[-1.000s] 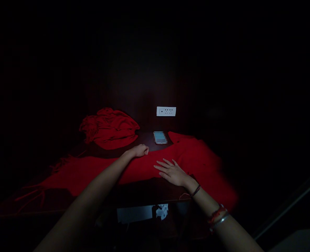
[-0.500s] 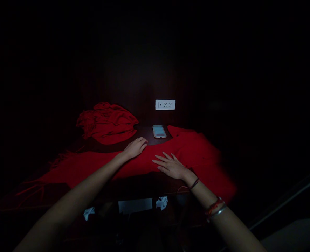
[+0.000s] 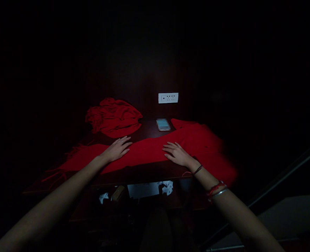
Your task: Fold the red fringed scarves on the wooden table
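A long red scarf (image 3: 146, 148) with a fringed left end lies stretched across the dark tabletop (image 3: 146, 132). My left hand (image 3: 117, 148) rests flat on its left part, fingers apart and pointing to the far right. On the middle of the cloth lies my right hand (image 3: 178, 154), palm down with the fingers spread. A bracelet, a red band and a silver bangle circle the right wrist and forearm. The scarf's wider right part fades into darkness. Neither hand grips anything.
Behind the scarf at left sits a bunched red cloth (image 3: 115, 119) with fringe. A phone (image 3: 163, 125) lies near the wall, below a white power socket (image 3: 168, 98). Under the tabletop, crumpled white paper (image 3: 167, 188) and a small box (image 3: 118, 193) show on a shelf.
My left hand has slid left along the scarf and its fingers have spread. My right hand stays on the cloth, nearly in place. The view has shifted slightly.
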`<action>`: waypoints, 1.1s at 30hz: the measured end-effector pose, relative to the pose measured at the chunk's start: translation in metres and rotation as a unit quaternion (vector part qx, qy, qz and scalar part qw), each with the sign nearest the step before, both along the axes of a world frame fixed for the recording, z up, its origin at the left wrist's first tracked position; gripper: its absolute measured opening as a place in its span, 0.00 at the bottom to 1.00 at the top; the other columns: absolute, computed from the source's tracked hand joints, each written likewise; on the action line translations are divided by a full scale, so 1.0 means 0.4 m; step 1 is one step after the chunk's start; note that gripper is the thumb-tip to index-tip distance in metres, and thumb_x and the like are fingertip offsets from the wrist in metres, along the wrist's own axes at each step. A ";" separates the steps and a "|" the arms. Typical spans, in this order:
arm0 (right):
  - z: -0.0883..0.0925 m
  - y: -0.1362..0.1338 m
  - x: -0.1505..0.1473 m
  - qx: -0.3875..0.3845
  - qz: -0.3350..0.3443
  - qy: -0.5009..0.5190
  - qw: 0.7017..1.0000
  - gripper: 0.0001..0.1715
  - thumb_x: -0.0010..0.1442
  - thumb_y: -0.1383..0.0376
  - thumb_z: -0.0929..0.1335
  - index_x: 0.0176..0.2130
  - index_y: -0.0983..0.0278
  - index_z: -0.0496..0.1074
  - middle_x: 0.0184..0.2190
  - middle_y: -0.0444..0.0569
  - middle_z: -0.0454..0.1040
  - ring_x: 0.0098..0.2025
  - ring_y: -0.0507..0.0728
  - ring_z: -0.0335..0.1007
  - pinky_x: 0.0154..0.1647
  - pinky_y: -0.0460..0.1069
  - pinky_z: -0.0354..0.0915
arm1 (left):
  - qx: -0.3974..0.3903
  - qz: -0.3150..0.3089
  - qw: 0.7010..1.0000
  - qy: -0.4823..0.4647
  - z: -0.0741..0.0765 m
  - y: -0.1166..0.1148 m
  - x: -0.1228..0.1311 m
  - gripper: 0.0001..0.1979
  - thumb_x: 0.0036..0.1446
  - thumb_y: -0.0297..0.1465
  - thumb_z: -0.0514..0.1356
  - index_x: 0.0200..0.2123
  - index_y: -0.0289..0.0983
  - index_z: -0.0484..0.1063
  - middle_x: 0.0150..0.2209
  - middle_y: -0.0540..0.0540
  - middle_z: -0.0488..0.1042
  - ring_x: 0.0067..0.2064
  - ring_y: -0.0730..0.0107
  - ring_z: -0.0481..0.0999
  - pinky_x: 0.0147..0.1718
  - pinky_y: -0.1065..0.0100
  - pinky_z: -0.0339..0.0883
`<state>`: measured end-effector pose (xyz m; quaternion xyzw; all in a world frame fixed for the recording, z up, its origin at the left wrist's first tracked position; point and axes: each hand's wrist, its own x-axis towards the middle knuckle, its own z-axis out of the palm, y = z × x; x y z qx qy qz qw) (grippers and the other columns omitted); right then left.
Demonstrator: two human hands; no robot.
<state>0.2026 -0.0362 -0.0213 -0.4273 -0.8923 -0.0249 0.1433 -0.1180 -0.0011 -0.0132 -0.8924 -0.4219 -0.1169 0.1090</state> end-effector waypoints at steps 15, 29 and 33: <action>0.084 -0.044 0.105 0.051 0.038 -0.157 0.986 0.21 0.53 0.66 0.61 0.48 0.63 0.62 0.40 0.52 0.67 0.43 0.56 0.60 0.45 0.51 0.52 | -0.093 -0.090 0.990 0.053 0.049 -0.053 0.199 0.26 0.48 0.19 0.46 0.51 0.41 0.56 0.47 0.45 0.65 0.46 0.67 0.65 0.42 0.69 0.59; 0.070 -0.005 0.135 0.070 -0.047 -0.031 0.996 0.11 0.57 0.67 0.58 0.38 0.67 0.65 0.34 0.52 0.68 0.38 0.54 0.61 0.39 0.46 0.54 | -0.071 -0.017 0.995 0.065 0.056 -0.029 0.184 0.14 0.56 0.29 0.44 0.42 0.38 0.65 0.33 0.44 0.71 0.35 0.67 0.71 0.33 0.70 0.62; 0.080 -0.003 0.139 0.040 -0.037 -0.005 0.999 0.11 0.57 0.69 0.57 0.38 0.68 0.65 0.33 0.52 0.69 0.36 0.52 0.63 0.35 0.45 0.55 | -0.021 -0.041 0.997 0.055 0.055 -0.078 0.268 0.18 0.53 0.36 0.50 0.48 0.39 0.59 0.44 0.41 0.64 0.43 0.61 0.66 0.37 0.66 0.62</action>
